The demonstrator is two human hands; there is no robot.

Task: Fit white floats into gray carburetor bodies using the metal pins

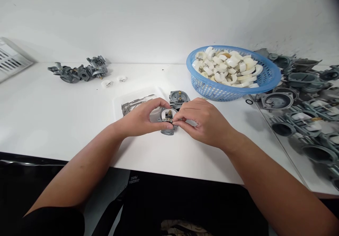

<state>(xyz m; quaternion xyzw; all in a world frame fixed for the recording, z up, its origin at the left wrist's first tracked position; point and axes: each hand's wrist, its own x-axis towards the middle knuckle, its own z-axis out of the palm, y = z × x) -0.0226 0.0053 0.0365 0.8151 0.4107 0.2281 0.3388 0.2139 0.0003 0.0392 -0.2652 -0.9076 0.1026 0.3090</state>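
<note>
My left hand [148,118] is closed round the side of a grey metal carburetor body [167,132], with its thumb along the front. A white float [165,114] sits in the carburetor's open bowl, around a brass part. My right hand [202,121] pinches at the near right edge of the bowl, thumb and forefinger pressed together; whatever is between them is too small to make out. Just behind, another carburetor body [179,96] stands with brass jets showing. Beside my left hand lies a clear tray [116,103] with thin metal pins [127,109].
A blue basket [272,74] full of white floats [225,66] stands at the back right. Many carburetor bodies [278,100] crowd the right side. More bodies [79,73] and two loose floats [107,84] lie at the back left. A black ring [249,102] rests near the basket.
</note>
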